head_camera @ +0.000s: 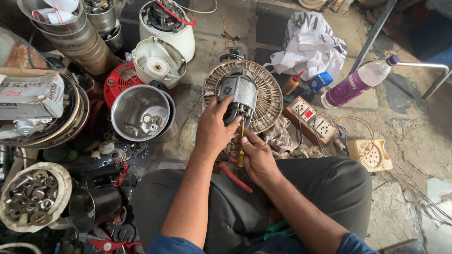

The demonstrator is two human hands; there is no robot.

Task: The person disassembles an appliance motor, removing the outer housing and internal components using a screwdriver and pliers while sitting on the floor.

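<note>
— Two hands on one job, is it? What's the biggest thing down there?

— The floor itself, cracked stone, carrying everything. Next, the person's lap in dark trousers at the near edge. Then the round fan guard, lying mid-floor just beyond the knees, with the grey motor sitting on its centre.

— And the hands?

— The left hand grips the motor's near side, fingers curled against the housing, thumb up along it. The right hand is closed in a fist around a yellow screwdriver, held upright, tip touching the motor's lower edge.

— What else lies about?

— A white bag at the far edge, crumpled. A steel bowl left of the guard, with small parts in it; behind it a white jar base and a red disc. Stacked steel pots in the far left corner. A bowl of washers in the near left corner.

— To the right?

— A purple bottle lying tilted, a wooden socket board just beside the guard, a cream plastic box with wire coiled on it. Smallest: a blue box and an orange-capped tube near the bag, and a red-handled tool on the lap, under the right hand.
</note>
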